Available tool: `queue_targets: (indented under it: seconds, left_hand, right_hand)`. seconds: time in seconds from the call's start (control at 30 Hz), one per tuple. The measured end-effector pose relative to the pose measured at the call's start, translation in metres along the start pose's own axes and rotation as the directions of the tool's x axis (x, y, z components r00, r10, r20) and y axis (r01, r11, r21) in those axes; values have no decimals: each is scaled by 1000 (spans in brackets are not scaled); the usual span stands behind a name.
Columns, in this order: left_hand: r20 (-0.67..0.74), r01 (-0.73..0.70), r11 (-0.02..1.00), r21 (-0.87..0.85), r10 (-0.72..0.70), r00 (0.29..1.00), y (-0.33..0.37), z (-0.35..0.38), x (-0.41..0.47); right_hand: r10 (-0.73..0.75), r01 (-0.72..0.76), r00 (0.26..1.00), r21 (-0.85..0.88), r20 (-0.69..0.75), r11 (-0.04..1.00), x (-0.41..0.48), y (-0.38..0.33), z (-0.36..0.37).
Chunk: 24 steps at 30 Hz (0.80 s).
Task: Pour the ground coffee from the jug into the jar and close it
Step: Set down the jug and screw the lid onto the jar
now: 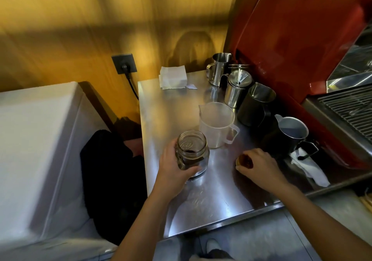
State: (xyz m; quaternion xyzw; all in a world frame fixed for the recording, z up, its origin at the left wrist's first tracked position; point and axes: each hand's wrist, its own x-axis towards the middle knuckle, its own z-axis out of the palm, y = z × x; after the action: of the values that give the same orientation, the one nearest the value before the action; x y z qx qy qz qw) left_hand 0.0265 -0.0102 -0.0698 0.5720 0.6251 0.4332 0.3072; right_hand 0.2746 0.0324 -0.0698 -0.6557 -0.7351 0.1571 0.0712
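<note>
Two bare hands work over a brushed steel counter (pixel 173 103) that runs away from the viewer toward a warm yellow-brown wall. At far left a large white appliance top (pixel 36 132) fills the lower corner, with a dark bundle (pixel 108 172) lying in the gap between it and the counter. On the wall above that gap sits a dark socket (pixel 124 63) with a black cord hanging down. At the counter's far edge lies a stack of white napkins (pixel 173 77).

The left hand (pixel 173 166) is wrapped around a glass jar (pixel 192 152) near the counter's left edge, its fingers (pixel 191 169) curled across the front of the glass. The jar stands upright and lidless, with dark ground coffee in its lower part. Just behind it, apart from it, stands an empty clear plastic jug (pixel 217 124), handle to the right.

The right hand (pixel 259 164) rests on the counter to the right of the jar, fingers closed on a small gold lid (pixel 244 161), largely hidden beneath them.

Farther right, a row of pitchers lines the counter's edge: two shiny steel ones (pixel 218 67) at the back, then a dark one (pixel 255 103), then another dark one (pixel 289 134) with a pale inside, standing by a crumpled white cloth (pixel 310 168). Beside them rises a red espresso machine (pixel 298 39) with a metal drip grate (pixel 350 109).
</note>
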Motion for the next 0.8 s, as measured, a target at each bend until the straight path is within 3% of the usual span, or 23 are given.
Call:
queue_targets:
  seconds: [0.1,0.2,0.3,0.4,0.6,0.8]
  left_hand:
    - [2,1,1000,15,-1,1000,0,0,0]
    - [4,5,1000,24,-5,1000,-1,0,1]
    - [8,-5,1000,28,5,1000,-1,0,0]
    - [15,1,1000,28,-1,1000,-1,-1,1]
    - [40,28,1000,-7,-27,999,2,-2,0]
    - [48,31,1000,-5,-30,998,7,-5,-2]
  right_hand:
    - [-56,57,998,44,-17,997,2,-17,-27]
    - [-113,134,983,138,-148,981,1,-38,-56]
    - [-145,224,956,317,-254,922,-5,-62,-77]
    - [-250,371,905,350,-345,860,-8,-89,-81]
    - [-495,550,828,211,-263,808,-2,-116,-52]
    - [-623,641,765,104,-161,760,11,-125,-38]
